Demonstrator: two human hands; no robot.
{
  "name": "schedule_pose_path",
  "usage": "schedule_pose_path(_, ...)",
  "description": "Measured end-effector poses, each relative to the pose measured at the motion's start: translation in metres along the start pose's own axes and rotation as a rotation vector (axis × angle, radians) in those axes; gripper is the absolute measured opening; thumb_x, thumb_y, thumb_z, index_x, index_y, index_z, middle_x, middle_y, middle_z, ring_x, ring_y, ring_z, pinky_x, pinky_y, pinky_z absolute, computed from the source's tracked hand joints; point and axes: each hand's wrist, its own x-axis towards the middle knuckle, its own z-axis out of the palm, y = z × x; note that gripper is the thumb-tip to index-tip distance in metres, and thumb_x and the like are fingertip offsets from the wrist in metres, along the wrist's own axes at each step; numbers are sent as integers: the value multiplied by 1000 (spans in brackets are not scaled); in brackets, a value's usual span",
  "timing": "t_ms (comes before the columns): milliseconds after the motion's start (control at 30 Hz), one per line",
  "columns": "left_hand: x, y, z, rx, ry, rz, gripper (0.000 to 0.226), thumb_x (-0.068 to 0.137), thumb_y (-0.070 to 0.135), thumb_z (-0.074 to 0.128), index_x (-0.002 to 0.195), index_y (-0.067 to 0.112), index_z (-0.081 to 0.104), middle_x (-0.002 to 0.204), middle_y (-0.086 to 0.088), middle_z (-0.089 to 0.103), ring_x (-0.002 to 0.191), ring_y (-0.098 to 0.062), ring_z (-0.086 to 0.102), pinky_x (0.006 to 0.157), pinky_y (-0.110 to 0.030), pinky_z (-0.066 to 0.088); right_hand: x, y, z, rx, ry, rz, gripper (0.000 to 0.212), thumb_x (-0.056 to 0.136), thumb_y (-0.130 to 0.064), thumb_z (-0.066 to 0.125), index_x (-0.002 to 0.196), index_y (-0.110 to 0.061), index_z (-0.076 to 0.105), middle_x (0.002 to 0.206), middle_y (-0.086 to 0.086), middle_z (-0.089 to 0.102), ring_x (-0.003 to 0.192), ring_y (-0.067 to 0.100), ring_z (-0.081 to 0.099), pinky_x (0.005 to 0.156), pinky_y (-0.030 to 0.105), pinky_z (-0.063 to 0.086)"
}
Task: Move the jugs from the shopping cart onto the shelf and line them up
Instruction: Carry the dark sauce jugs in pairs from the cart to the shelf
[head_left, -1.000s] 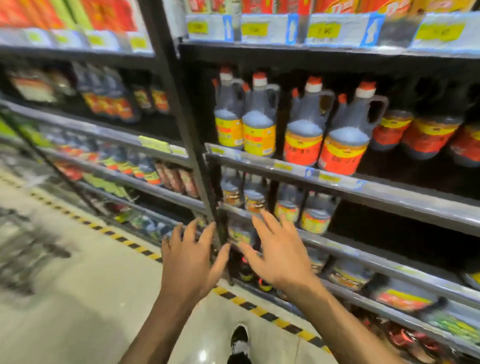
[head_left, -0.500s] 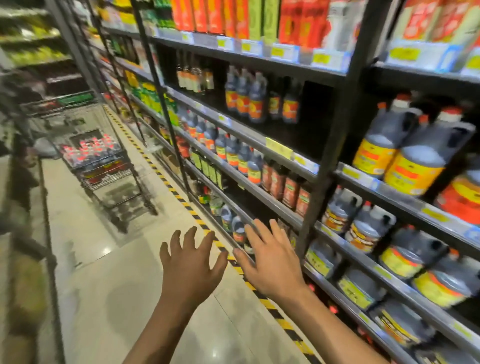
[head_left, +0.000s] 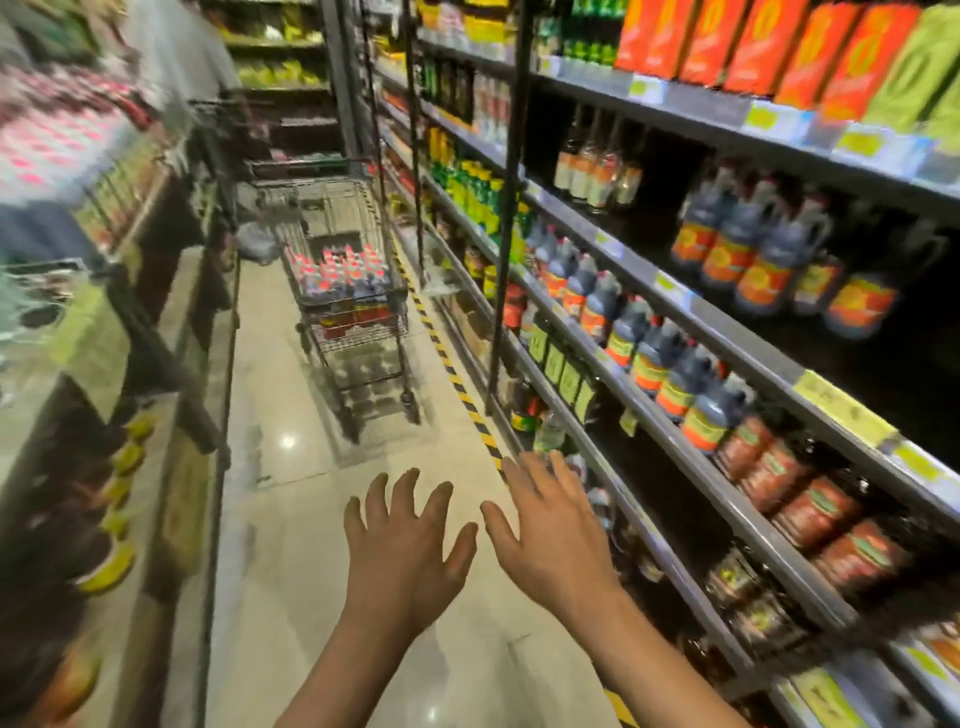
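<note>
Shelving (head_left: 737, 332) stocked with dark jugs lines the aisle's right side, a shopping cart (head_left: 349, 291) stands well ahead on the floor with red-capped jugs (head_left: 343, 270) in its basket, and nearest, left hand (head_left: 402, 545) and right hand (head_left: 553, 530) hover empty, fingers spread.

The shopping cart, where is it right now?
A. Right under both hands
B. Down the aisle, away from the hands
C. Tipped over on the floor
B: the shopping cart stands upright farther down the aisle, while the left hand and right hand are spread open, holding nothing.
</note>
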Motion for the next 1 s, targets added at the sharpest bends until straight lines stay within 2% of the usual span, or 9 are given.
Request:
schedule_pose_path(233,75,-53,10,11,8,-91,63,85,63,41,126,24,66,132,-15,62,121,-48,54,96,-64,45,84,-34,12,-5,-14,-74,66,100,-62,29,156,-27,31,165,-2,28,156,30,9,124,42,15)
schedule_pose_path(433,153,-81,26,17,23,-145,60,85,63,43,127,26,63,134,-14,61,125,-45,51,99,-63,42,175,-36,25,12,-59,-121,68,100,-64,26,159,-28,24,167,-5,19,156,25,-2,125,39,6)
schedule_pose_path(633,254,-110,37,59,-42,-196,63,87,68,38,136,32,55,143,-12,54,134,-43,44,104,-64,39,290,-34,33,74,-50,-145,68,100,-64,29,158,-30,25,167,-6,21,157,24,1,125,39,6)
schedule_pose_path(867,376,-143,40,92,-26,-248,70,85,69,30,139,31,53,145,-10,51,134,-40,42,105,-61,38,424,-48,35,102,-65,-230,72,98,-64,33,158,-25,25,166,0,24,156,25,8,127,41,12)
schedule_pose_path(1000,418,-169,44,71,-2,-302,66,85,68,35,134,30,57,141,-11,55,131,-42,46,102,-62,41,485,-70,33,95,-104,-298,74,98,-64,34,160,-29,15,168,-3,17,157,22,1,125,39,9)
